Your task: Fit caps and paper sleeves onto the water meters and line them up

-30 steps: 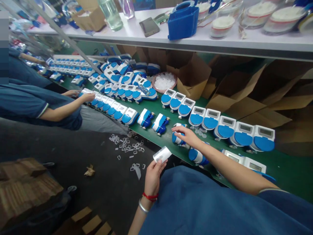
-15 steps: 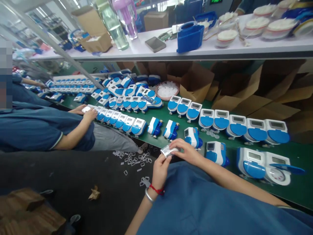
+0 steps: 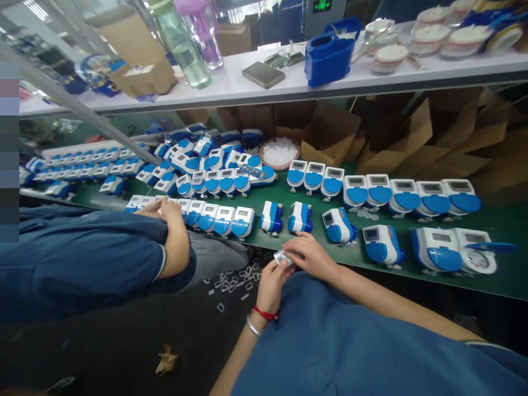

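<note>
My left hand (image 3: 273,279), wearing a red cord and a silver bangle at the wrist, is closed on a small flat whitish sticker sheet (image 3: 281,257) just in front of the table edge. The fingers of my right hand (image 3: 310,256) are bent over that same sheet and press on its right side, covering part of it. What is printed on it is too small to read. Closest to my hands on the green table stand blue and white water meters, among them one lying on its side (image 3: 300,218) and another tilted one (image 3: 339,225).
A co-worker's hands (image 3: 164,209) are over the row of meters at left. More meters (image 3: 429,199) line the right, one with its lid (image 3: 493,247) raised. Behind are a bowl of white pieces (image 3: 280,153), cardboard boxes (image 3: 332,135) and a shelf (image 3: 247,98). Paper scraps (image 3: 231,281) litter the floor.
The camera view has turned and shifted, so the table sits differently in frame. The co-worker's arm appears farther right. My fingers stay on the sheet, the right hand covering more of it.
</note>
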A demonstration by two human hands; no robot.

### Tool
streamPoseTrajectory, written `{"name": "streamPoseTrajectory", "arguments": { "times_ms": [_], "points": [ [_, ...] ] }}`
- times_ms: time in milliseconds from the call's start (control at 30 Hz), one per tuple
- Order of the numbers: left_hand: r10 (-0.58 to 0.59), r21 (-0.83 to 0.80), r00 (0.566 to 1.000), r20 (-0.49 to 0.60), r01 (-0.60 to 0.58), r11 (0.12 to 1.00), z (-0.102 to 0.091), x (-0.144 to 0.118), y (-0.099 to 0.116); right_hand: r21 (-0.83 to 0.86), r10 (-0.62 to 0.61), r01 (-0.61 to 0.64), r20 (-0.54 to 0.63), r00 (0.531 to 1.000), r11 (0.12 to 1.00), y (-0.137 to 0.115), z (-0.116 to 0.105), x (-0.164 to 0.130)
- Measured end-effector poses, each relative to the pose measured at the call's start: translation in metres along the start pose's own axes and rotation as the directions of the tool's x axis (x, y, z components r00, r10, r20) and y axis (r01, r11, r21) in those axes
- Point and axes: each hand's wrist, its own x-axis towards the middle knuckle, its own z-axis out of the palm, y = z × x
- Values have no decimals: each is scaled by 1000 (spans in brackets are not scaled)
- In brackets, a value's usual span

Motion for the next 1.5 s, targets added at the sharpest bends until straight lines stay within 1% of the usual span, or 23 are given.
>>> {"name": "streamPoseTrajectory", "arguments": {
  "times_ms": [100, 200, 267, 333, 433, 500, 533, 567, 600, 633, 667, 700, 733, 800, 833, 867, 933, 1000, 1100, 1200, 1500],
  "points": [
    [-48, -98, 999, -8, 47, 994, -6, 6, 3, -80, -95, 98, 39, 995, 992, 7, 7, 7],
    [-73, -162, 997, -29, 67, 984, -11, 10, 5, -98, -167, 173, 69, 984, 980, 18, 15, 16],
    [-68, -214, 997, -36, 59, 975, -13, 13, 5, -66, -170, 175, 71, 983, 982, 24, 21, 23],
    [-49, -290, 998, -40, 36, 956, -11, 18, 6, -11, -148, 149, 57, 987, 989, 23, 23, 29],
    [-30, -390, 996, -90, -7, 921, -7, 29, 5, 107, -149, 143, 45, 988, 984, 11, 15, 33],
    [-39, -411, 989, -144, -25, 911, -5, 37, 4, 208, -160, 144, 61, 985, 967, 5, 2, 35],
    [-51, -413, 984, -169, -23, 911, -4, 41, 3, 255, -147, 125, 68, 987, 959, 7, -6, 37],
    [-69, -410, 979, -191, -16, 912, -3, 44, 3, 293, -111, 86, 68, 992, 952, 16, -13, 40],
    [-85, -406, 973, -214, -9, 914, -3, 46, 2, 314, -48, 27, 57, 997, 949, 32, -20, 44],
    [-99, -399, 966, -240, -5, 917, -1, 48, 1, 320, 36, -48, 44, 998, 946, 55, -27, 49],
    [-107, -392, 958, -265, -5, 920, 0, 49, 0, 310, 140, -139, 20, 990, 941, 84, -33, 54],
    [-112, -383, 950, -291, -8, 924, 1, 50, -2, 278, 238, -232, 14, 971, 932, 117, -37, 59],
    [-114, -376, 944, -309, -11, 927, 2, 50, -4, 235, 318, -319, 45, 947, 918, 152, -41, 64],
    [-125, -366, 933, -337, -8, 931, 5, 51, -8, 152, 428, -441, 108, 897, 885, 218, -44, 73],
    [-138, -364, 926, -351, 1, 932, 7, 52, -11, 131, 468, -485, 140, 872, 865, 244, -43, 76],
    [-152, -364, 917, -368, 8, 931, 8, 53, -13, 110, 492, -513, 174, 853, 851, 266, -41, 79],
    [-173, -367, 898, -404, 14, 930, 11, 54, -15, 79, 509, -539, 236, 828, 839, 293, -36, 84],
    [-166, -363, 891, -422, 1, 932, 15, 55, -14, 53, 502, -535, 279, 819, 843, 305, -29, 88],
    [-144, -354, 886, -441, -24, 935, 22, 55, -11, 31, 490, -523, 306, 816, 852, 311, -22, 94],
    [-141, -352, 876, -461, -35, 935, 28, 57, -9, 25, 485, -520, 327, 811, 854, 316, -18, 98],
    [-131, -344, 882, -453, -38, 938, 37, 64, -11, 14, 503, -539, 339, 795, 842, 320, -13, 102]
  ]
}}
